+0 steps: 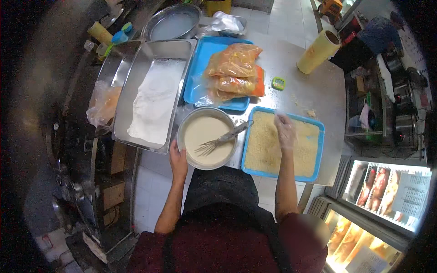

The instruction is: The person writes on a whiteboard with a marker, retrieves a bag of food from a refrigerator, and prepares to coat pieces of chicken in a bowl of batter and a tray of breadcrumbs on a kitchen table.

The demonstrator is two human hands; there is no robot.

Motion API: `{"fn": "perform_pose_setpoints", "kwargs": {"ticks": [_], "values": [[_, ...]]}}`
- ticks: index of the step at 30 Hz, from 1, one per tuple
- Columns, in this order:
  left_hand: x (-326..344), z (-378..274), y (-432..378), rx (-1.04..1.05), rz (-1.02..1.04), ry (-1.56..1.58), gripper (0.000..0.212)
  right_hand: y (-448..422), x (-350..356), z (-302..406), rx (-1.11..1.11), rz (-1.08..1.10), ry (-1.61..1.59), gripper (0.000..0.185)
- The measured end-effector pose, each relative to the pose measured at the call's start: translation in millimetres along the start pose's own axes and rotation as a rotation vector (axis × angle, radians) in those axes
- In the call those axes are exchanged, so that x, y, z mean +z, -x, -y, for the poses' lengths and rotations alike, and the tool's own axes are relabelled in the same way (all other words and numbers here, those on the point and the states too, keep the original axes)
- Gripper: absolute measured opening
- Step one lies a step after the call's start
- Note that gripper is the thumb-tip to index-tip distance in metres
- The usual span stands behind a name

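My left hand [178,159] holds the near left side of a round metal bowl [180,131]. Pale, creamy batter [201,131] fills much of the bowl. A wire whisk [223,138] leans in it, wires in the batter and handle over the right rim. My right hand [285,131], in a clear plastic glove, is over a blue tray [321,146] spread with pale yellow crumbs [264,143]. Its fingers look curled but are blurred, and whether they hold anything is hidden.
Left of the bowl is a deep steel pan [117,134] of white powder [153,102]. Behind stand bagged orange-yellow food [235,65] on a blue tray [201,54], a green timer [279,83] and a film roll [317,53]. A lit display cabinet [382,191] is at right.
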State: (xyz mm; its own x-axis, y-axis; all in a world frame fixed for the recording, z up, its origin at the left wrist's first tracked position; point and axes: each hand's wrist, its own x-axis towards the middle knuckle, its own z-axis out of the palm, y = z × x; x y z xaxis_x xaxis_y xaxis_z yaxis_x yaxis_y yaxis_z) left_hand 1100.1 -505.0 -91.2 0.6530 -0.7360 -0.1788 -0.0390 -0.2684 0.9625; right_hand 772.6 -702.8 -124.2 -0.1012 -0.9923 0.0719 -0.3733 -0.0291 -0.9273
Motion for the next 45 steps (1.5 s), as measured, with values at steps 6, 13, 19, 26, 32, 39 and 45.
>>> {"fn": "perform_pose_setpoints", "kwargs": {"ticks": [6, 13, 19, 26, 32, 39, 45], "values": [[-12, 14, 3, -0.100, 0.082, 0.044, 0.056, -145, 97, 6, 0.053, 0.372, 0.571, 0.051], [-21, 26, -17, -0.026, 0.212, -0.271, 0.067, -171, 142, 17, 0.337, 0.495, -0.609, 0.033], [-22, 39, -28, -0.002, 0.259, -0.225, 0.069, -178, 176, 194, -0.086, 0.500, 0.384, 0.040], [-28, 31, -35, -0.033, 0.327, -0.229, 0.065, -211, 232, 161, -0.279, 0.530, 0.588, 0.047], [-26, 31, -27, -0.083, 0.310, -0.183, 0.061, -161, 166, 112, -0.214, 0.609, 0.687, 0.045], [-7, 35, -6, -0.089, 0.118, -0.295, 0.059, -172, 146, -13, 0.312, 0.602, 0.492, 0.041], [8, 24, -4, -0.051, 0.010, -0.415, 0.055, -194, 153, -52, -0.046, 0.767, 0.293, 0.043]]}}
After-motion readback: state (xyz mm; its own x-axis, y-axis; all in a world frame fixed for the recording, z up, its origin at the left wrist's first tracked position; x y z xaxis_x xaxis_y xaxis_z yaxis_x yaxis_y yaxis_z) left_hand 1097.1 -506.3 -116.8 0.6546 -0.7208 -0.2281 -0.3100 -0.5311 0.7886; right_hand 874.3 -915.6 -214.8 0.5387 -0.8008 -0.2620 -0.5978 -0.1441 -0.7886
